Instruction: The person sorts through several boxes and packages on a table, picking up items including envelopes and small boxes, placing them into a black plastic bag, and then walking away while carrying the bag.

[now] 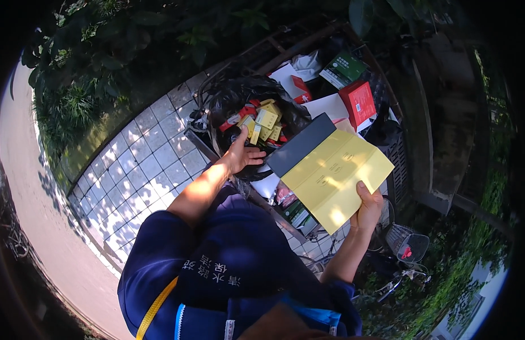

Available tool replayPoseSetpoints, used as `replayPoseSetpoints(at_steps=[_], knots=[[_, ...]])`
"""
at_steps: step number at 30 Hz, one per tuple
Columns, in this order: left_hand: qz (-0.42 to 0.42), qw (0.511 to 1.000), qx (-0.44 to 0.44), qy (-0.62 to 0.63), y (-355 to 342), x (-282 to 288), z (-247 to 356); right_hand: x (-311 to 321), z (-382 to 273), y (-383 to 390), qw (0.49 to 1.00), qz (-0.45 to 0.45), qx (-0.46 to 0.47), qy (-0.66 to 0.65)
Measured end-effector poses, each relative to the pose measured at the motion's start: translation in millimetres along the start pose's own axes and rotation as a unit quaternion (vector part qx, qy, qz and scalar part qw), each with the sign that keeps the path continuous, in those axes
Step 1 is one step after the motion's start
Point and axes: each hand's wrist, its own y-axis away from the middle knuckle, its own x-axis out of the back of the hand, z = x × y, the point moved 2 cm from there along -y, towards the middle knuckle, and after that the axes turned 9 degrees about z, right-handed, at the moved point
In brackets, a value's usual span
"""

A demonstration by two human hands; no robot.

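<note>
My right hand grips the lower right edge of an unfolded yellow cardboard box, its thumb on top. A dark grey panel joins the box's upper left side. My left hand has its fingers spread and holds nothing. It is beside the near left rim of a black plastic bag. Inside the bag lie several small yellow boxes and some red packaging. The unfolded box covers part of the things behind it.
Beyond the cardboard, a cart holds a red box, a green box and white card pieces. A green carton sits at its near side. Grey paving tiles lie left, bushes behind. A bicycle with a basket stands right.
</note>
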Motion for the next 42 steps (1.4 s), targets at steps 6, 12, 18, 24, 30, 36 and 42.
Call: replayPoseSetpoints(at_steps=[6,12,18,24,30,36,42], knots=[[-0.125,0.987,0.038,-0.089,18.2,-17.7,-7.6,22.2,13.4,-4.4,0.998,-0.042,-0.036,-0.024],[-0.12,0.964,-0.125,-0.201,49.6,-57.8,-4.7,80.1,50.1,-33.6,0.992,-0.054,-0.052,-0.101],[-0.113,0.902,-0.277,-0.312,62.8,-69.6,2.4,98.5,67.8,-51.5,0.989,0.009,-0.043,-0.14],[0.008,0.866,-0.267,-0.422,17.1,-14.0,-1.8,76.7,33.4,-118.3,0.951,0.052,0.015,-0.305],[0.049,0.763,-0.322,-0.559,-17.2,-24.5,28.4,56.8,68.4,-183.4,0.954,0.106,-0.064,-0.274],[0.136,0.497,-0.481,-0.709,-70.5,-44.5,62.9,5.8,97.6,-87.9,0.984,-0.092,-0.155,0.009],[0.234,0.456,-0.351,-0.784,-116.5,-41.4,53.6,-28.2,151.1,-1.5,0.96,-0.15,-0.223,0.083]])
